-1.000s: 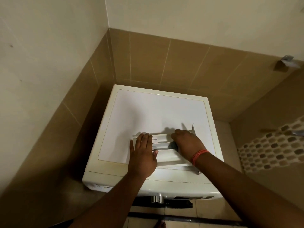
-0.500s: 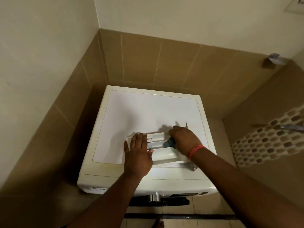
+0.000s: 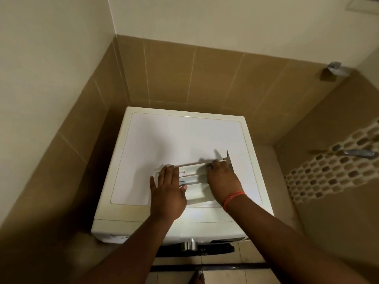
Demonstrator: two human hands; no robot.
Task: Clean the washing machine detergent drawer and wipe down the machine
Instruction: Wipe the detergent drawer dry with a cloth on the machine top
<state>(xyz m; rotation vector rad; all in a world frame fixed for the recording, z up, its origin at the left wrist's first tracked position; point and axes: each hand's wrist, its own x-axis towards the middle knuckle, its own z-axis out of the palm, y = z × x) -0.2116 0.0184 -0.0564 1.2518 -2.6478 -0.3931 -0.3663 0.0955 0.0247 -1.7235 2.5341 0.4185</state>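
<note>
A cream wall (image 3: 51, 68) runs down the left side, with tan tiles (image 3: 168, 74) below it wrapping the corner. In that corner stands the white washing machine (image 3: 168, 140), seen from above. Its flat top serves as the surface, and the detergent drawer (image 3: 194, 181) lies on it toward the front, lengthwise from left to right, its compartments facing up.

The left hand (image 3: 167, 193) rests flat over the drawer's left end, fingers straight and together, thumb spread to the side; its grip closes round nothing and only presses down. The right hand (image 3: 222, 180), with an orange band (image 3: 232, 198) at the wrist, sits on the drawer's right part, fingers curled down into a compartment. Whether that grip has anything in it I cannot tell, as the knuckles hide the fingertips.

Below the front edge a chrome knob (image 3: 189, 245) shows. Farther right, a mosaic strip (image 3: 332, 169) crosses the tiled wall, a metal tap (image 3: 359, 153) juts from it, and a metal fitting (image 3: 334, 68) sits higher up.
</note>
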